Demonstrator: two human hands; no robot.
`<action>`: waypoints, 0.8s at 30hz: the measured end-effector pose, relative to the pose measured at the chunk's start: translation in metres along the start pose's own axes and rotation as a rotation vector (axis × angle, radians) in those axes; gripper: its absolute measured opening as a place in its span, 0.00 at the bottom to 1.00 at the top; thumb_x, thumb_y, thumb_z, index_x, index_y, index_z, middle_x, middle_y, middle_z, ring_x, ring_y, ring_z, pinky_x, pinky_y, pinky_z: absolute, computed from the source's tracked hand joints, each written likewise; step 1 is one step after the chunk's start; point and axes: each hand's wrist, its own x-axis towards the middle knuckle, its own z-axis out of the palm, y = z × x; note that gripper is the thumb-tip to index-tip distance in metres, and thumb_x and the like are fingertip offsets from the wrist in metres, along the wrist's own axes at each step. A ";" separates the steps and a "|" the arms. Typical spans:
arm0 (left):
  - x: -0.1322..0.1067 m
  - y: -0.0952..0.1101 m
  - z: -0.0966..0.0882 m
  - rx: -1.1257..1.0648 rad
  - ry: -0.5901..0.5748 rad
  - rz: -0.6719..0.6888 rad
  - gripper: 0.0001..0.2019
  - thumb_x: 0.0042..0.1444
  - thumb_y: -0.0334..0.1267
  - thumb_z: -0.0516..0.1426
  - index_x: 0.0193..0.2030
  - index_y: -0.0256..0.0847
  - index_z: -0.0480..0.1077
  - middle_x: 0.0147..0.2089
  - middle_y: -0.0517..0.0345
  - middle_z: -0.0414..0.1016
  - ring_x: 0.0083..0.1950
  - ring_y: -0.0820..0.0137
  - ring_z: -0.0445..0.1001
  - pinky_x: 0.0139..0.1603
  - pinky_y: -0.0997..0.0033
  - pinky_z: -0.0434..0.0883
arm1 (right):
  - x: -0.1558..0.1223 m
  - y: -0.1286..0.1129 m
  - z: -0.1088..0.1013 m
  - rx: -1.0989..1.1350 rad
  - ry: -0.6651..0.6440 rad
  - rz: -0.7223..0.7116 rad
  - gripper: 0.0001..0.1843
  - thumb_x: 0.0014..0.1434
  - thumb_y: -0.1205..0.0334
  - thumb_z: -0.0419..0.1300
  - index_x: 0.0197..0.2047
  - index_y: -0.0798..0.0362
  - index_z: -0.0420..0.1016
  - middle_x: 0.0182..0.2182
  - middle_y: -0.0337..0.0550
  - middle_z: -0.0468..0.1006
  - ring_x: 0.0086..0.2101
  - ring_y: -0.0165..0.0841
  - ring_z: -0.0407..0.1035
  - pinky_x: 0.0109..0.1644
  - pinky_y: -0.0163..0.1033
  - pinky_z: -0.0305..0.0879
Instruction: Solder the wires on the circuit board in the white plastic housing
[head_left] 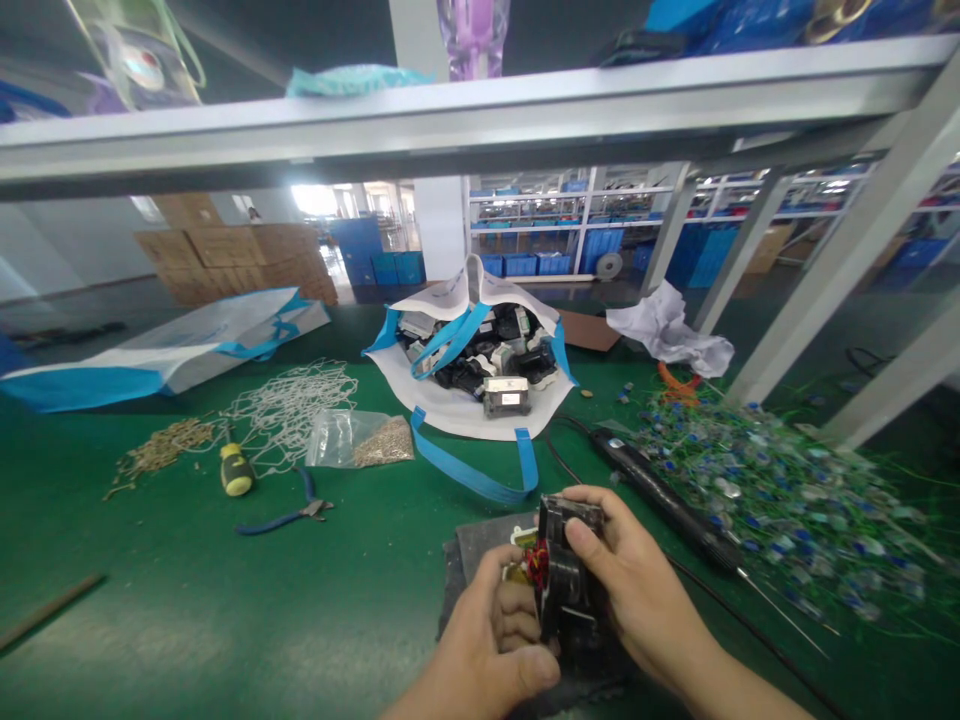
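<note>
Right hand [637, 580] has a proper hold on a chunky black plastic gadget [566, 575], thumb pressed on the near face and fingers hooked over the top. Left hand [491, 635] is half curled up against the left side of it, thumb out to the side, next to a bunch of red wires [537, 562]. Can't really tell if those fingers are gripping it or just leaning on it. The gadget's up over a dark mat [466, 555] near the front of the green surface [315, 620].

Behind that there's an open white bag [465, 417] with blue handles, stuffed with more black and white plastic parts [457, 375]. Over on the left: a yellow and black screwdriver [236, 472], blue-handled pliers [309, 510] sitting open, a clear pouch [334, 440] with small metal bits in it, and a tangle of white cord [296, 400]. A black powered screwdriver [667, 500] lies at an angle on the right, beside a big messy heap of green strands and blue bits [795, 500]. Some crumpled white paper [671, 330] sits behind the heap.
</note>
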 end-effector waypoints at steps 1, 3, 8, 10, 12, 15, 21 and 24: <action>0.000 0.001 0.002 -0.014 -0.012 0.015 0.42 0.34 0.52 0.64 0.53 0.41 0.47 0.40 0.48 0.68 0.36 0.68 0.69 0.31 0.74 0.63 | -0.001 0.000 0.002 0.069 0.007 0.018 0.17 0.52 0.51 0.55 0.42 0.50 0.59 0.33 0.39 0.69 0.34 0.34 0.66 0.38 0.38 0.62; -0.001 0.002 0.007 -0.018 -0.031 0.077 0.43 0.37 0.52 0.62 0.56 0.42 0.44 0.47 0.44 0.65 0.42 0.63 0.68 0.35 0.70 0.64 | -0.003 -0.001 0.004 0.181 -0.003 0.033 0.17 0.52 0.51 0.57 0.42 0.49 0.60 0.34 0.40 0.70 0.34 0.34 0.66 0.38 0.39 0.62; -0.005 0.010 0.011 0.046 0.055 0.235 0.40 0.40 0.51 0.61 0.56 0.40 0.47 0.56 0.43 0.58 0.55 0.57 0.60 0.49 0.63 0.62 | -0.006 -0.007 0.000 0.244 -0.168 -0.036 0.19 0.50 0.52 0.59 0.43 0.47 0.60 0.42 0.42 0.69 0.42 0.36 0.64 0.44 0.40 0.60; -0.006 0.014 0.008 0.063 0.138 0.268 0.40 0.38 0.50 0.62 0.55 0.40 0.49 0.56 0.45 0.58 0.57 0.57 0.58 0.53 0.63 0.60 | -0.006 -0.007 -0.002 0.219 -0.249 -0.060 0.20 0.50 0.51 0.59 0.44 0.47 0.59 0.44 0.42 0.68 0.44 0.36 0.63 0.47 0.40 0.58; -0.007 0.017 0.005 0.111 0.235 0.295 0.40 0.36 0.49 0.63 0.54 0.40 0.49 0.56 0.46 0.59 0.57 0.57 0.58 0.54 0.63 0.60 | -0.005 -0.006 -0.002 0.195 -0.294 -0.059 0.21 0.50 0.51 0.59 0.44 0.47 0.58 0.44 0.42 0.68 0.45 0.36 0.62 0.49 0.41 0.57; -0.005 0.017 -0.001 0.249 0.392 0.290 0.39 0.32 0.43 0.65 0.52 0.39 0.51 0.52 0.47 0.63 0.54 0.57 0.62 0.49 0.65 0.65 | -0.001 -0.004 -0.001 0.156 -0.321 -0.040 0.23 0.50 0.51 0.59 0.46 0.48 0.56 0.44 0.44 0.68 0.47 0.37 0.61 0.52 0.43 0.55; 0.004 0.012 -0.011 0.536 0.603 0.255 0.25 0.38 0.28 0.57 0.46 0.39 0.59 0.45 0.52 0.68 0.44 0.65 0.70 0.47 0.66 0.66 | 0.013 0.013 -0.003 0.047 -0.356 -0.003 0.25 0.49 0.59 0.59 0.49 0.51 0.55 0.52 0.50 0.61 0.53 0.36 0.55 0.57 0.44 0.50; 0.006 0.012 -0.018 0.602 0.619 0.240 0.25 0.37 0.27 0.57 0.47 0.39 0.59 0.45 0.53 0.68 0.43 0.65 0.70 0.46 0.66 0.67 | 0.020 0.027 -0.007 -0.043 -0.318 0.027 0.25 0.48 0.64 0.57 0.49 0.52 0.54 0.52 0.51 0.61 0.52 0.35 0.57 0.56 0.44 0.53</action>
